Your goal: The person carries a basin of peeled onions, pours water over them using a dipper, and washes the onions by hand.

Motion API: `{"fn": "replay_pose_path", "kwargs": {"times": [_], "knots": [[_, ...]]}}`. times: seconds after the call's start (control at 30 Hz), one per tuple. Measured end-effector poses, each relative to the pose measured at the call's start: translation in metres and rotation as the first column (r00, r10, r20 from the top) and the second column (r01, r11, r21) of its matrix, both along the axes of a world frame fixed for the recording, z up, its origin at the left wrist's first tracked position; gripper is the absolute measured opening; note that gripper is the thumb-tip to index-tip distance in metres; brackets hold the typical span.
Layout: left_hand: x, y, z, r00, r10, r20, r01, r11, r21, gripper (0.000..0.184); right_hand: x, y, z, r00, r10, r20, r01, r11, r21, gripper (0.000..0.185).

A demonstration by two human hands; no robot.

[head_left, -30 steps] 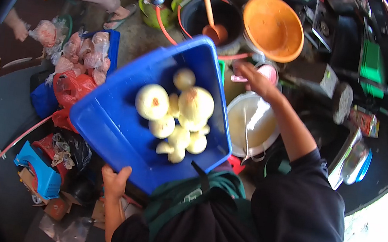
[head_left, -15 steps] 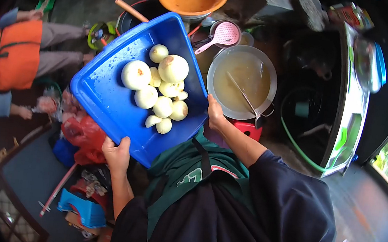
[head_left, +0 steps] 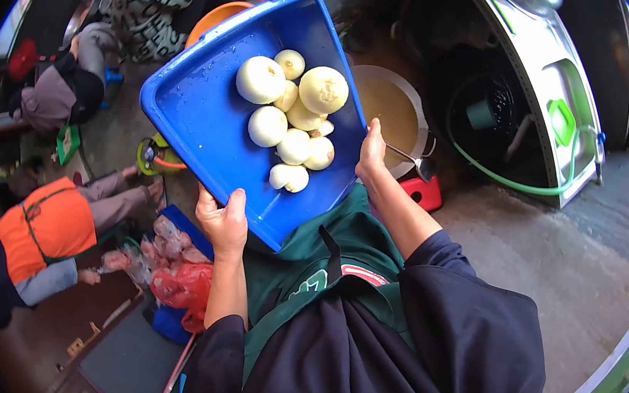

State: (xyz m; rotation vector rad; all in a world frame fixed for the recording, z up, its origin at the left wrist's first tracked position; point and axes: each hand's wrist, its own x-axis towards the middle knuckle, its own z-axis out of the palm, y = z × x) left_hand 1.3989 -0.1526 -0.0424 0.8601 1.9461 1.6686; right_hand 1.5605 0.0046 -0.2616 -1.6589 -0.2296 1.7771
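Blue plastic tub [head_left: 192, 109] hangs between the two hands, held up before the green apron [head_left: 351, 215], one corner pointing away, its long axis hard to judge; the left hand [head_left: 224, 221] grips the near-left rim, thumb on top; the right hand [head_left: 372, 154] is clamped on the right-hand rim, its fingers mostly hidden; the peeled onions [head_left: 267, 127] lie bunched on the tub's right side, nearer the right hand; just past that hand stands a wide pan [head_left: 422, 127] of cloudy liquid, a ladle [head_left: 426, 169] across its rim; grey concrete floor [head_left: 503, 241] spreads to the right; well off to the left, a person in an orange apron [head_left: 48, 217] bends near bagged goods [head_left: 169, 246].
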Motion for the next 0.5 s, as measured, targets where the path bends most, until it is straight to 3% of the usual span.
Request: {"fn": "replay_pose_path", "kwargs": {"times": [0.1,0.13,0.23,0.3,0.37,0.43,0.5], "knots": [[-0.006,-0.007,-0.002,0.999,-0.048,0.011,0.047,0.996,0.073,0.034,-0.006,-0.004,-0.015,0.998,-0.051,0.027,0.049,0.995,0.082,0.066],[-0.009,-0.006,-0.004,0.998,-0.068,-0.009,0.068,0.994,0.082,0.034,-0.010,-0.004,0.005,0.989,-0.135,-0.052,0.140,0.984,0.110,0.066],[-0.005,-0.015,0.007,0.987,-0.146,-0.059,0.153,0.979,0.135,0.037,-0.006,-0.011,0.044,0.997,-0.074,-0.021,0.076,0.990,0.114,0.069],[0.000,-0.015,0.014,0.981,-0.154,-0.121,0.172,0.974,0.151,0.039,-0.004,-0.009,0.040,1.000,-0.031,-0.003,0.031,0.994,0.105,0.072],[-0.002,-0.014,0.014,0.976,-0.167,-0.141,0.185,0.974,0.130,0.040,-0.004,-0.008,0.037,0.995,-0.032,-0.099,0.041,0.995,0.094,0.076],[-0.005,-0.017,0.015,0.953,-0.220,-0.210,0.245,0.964,0.100,0.042,0.004,-0.012,0.078,0.949,-0.082,-0.304,0.114,0.990,0.088,0.081],[-0.001,-0.019,0.019,0.945,-0.203,-0.257,0.240,0.963,0.120,0.042,0.007,-0.011,0.076,0.954,-0.051,-0.295,0.081,0.993,0.089,0.083]]}}
